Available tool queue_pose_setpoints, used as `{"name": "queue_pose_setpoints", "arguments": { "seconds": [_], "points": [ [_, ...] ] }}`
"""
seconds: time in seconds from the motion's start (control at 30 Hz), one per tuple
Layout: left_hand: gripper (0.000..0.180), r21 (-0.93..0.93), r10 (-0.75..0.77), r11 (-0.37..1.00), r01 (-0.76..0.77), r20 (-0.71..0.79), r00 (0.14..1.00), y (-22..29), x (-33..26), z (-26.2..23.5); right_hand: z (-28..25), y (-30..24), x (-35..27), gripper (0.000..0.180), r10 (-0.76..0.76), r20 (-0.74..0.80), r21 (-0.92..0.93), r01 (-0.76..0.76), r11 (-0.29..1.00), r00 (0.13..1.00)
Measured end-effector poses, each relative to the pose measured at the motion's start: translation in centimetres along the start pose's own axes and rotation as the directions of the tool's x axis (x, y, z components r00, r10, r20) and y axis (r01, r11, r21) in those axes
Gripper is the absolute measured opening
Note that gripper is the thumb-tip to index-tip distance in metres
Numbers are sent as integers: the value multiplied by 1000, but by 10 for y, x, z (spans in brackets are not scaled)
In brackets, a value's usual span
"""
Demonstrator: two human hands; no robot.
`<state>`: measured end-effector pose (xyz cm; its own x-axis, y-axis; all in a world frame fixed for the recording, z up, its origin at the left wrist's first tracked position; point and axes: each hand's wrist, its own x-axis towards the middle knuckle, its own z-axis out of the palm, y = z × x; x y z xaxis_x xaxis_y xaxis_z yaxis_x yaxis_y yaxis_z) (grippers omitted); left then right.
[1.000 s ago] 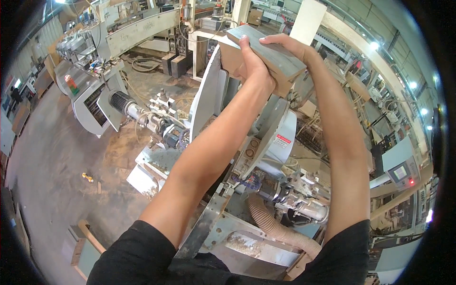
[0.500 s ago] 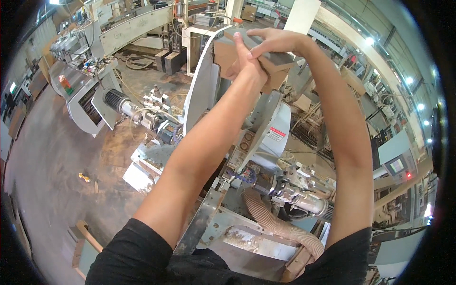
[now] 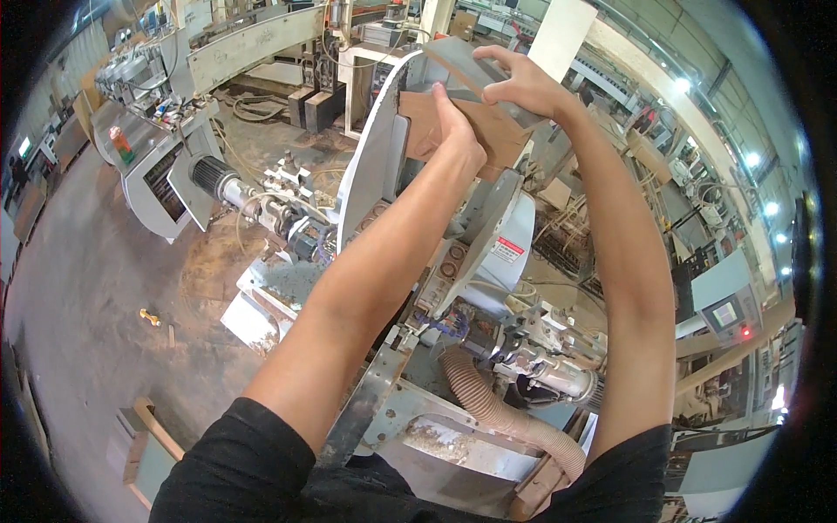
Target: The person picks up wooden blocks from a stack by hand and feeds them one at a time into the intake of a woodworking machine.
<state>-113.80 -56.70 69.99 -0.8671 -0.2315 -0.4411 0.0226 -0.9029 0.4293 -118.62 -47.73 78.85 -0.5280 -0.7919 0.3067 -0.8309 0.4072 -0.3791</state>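
Over the machine in front of me, my right hand (image 3: 530,84) grips a thin grey-faced board (image 3: 459,63), with the thumb apart from the fingers on its edge. The board is tilted, its far left corner raised. Under it are brown boards (image 3: 504,132), probably a stack; how many I cannot tell. My left hand (image 3: 453,129) lies against their near side, one finger stretched upward and the others partly hidden. A tall curved white guard (image 3: 370,144) stands left of the boards.
A lower white guard with a red label (image 3: 510,235) stands nearer me. Motor units (image 3: 301,235) jut out to the left, others (image 3: 549,366) to the right. A ribbed hose (image 3: 488,405) curves below. A control panel (image 3: 732,311) is at right; a small yellow object (image 3: 150,317) lies on the floor.
The grey-faced board has tipped up and away from the brown boards, with my right hand on it. My right hand has shifted slightly right and my hands have moved apart.
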Motion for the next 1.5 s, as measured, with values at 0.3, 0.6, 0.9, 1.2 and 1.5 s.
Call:
{"name": "queue_pose_setpoints", "arguments": {
  "seconds": [0.3, 0.6, 0.9, 1.2, 1.5],
  "points": [
    [79, -119, 81, 991, -57, 203, 976, -27, 10, -34, -28, -22, -70, 70, -139, -232, -83, 123, 989, 963],
    [82, 52, -184, 983, 179, 131, 974, -43, 71, -98, -38, -49, -157, 70, 4, -194, -122, -28, 992, 981],
    [89, 97, -242, 968, 232, 97, 965, -73, 34, -91, -27, -41, -157, 72, 35, -147, -138, -56, 989, 988],
    [86, 6, -4, 1000, 1, 347, 938, -54, 59, -152, 11, -44, -117, 73, 18, 45, -225, -8, 974, 999],
    [67, 765, -322, 638, -89, 370, 872, -33, -146, -346, 81, -20, -48, 72, 162, 31, -330, -143, 933, 986]
  ]
}}
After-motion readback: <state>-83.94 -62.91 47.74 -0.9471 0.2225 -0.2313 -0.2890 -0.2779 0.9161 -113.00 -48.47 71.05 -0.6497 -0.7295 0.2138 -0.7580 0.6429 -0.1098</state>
